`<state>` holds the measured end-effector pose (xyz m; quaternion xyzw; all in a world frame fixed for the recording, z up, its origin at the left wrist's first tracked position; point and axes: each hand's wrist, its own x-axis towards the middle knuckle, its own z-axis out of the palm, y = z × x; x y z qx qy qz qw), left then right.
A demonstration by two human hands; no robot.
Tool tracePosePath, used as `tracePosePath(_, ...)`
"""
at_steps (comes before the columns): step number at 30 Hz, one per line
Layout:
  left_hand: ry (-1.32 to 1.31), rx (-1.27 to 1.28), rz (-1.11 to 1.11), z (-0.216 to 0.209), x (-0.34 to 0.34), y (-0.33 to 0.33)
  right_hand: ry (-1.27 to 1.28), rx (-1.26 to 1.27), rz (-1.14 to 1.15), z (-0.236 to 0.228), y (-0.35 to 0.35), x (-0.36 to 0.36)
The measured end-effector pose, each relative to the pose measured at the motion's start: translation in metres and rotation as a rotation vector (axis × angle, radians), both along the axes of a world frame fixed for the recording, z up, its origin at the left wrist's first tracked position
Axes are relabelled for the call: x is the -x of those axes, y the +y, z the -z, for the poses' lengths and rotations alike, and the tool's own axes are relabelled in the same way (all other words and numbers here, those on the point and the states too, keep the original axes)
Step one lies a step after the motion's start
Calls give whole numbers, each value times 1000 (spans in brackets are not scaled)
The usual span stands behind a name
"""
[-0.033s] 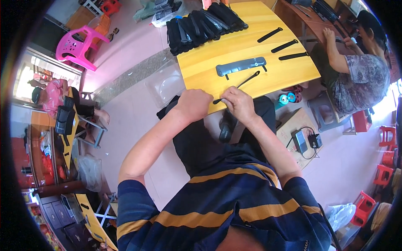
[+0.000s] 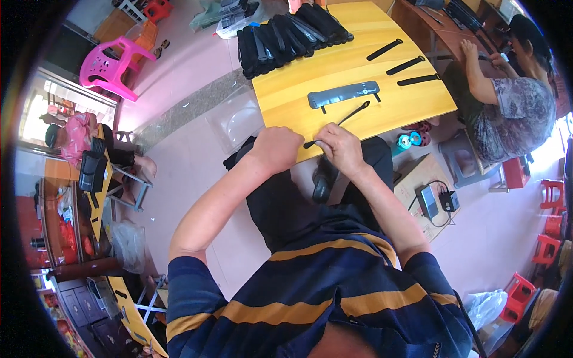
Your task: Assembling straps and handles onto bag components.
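Observation:
My right hand (image 2: 341, 149) pinches a narrow black strap (image 2: 356, 113) near the front edge of the yellow table (image 2: 280, 106). One end of the strap reaches up over the tabletop; the other dark end shows between my two hands. Beside it, my left hand (image 2: 278, 148) is curled closed at the table's edge, and what its fingers hold, if anything, is hidden. Just beyond my hands lies a glossy dark-grey flat panel (image 2: 344, 94) with two small black tabs along its near side. Three short black straps (image 2: 405, 65) are laid out at the right.
A row of black bundled pieces (image 2: 292, 39) covers the far left of the table. At the right, another person (image 2: 513, 107) sits at a brown desk. A pink chair (image 2: 113, 65) stands far left. A cardboard box (image 2: 427, 197) with a corded device is on the floor.

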<state>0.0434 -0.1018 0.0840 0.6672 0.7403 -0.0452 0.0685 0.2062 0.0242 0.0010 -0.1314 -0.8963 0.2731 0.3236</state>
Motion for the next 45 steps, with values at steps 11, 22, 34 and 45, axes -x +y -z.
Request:
tracePosePath(11,-160,141,-11,0,12,15,30,43,-36,5,4,-1)
tracePosePath(22,-149,371,-4,-15,4,32,-18,58,-59,6,9,-2)
tracePosePath(34,-81,440,-48,-21,-3,39,-53,46,-66,3,10,-1)
tracePosePath(45,-254,675,-165,-36,2,64,-39,29,-86,0,11,-1)
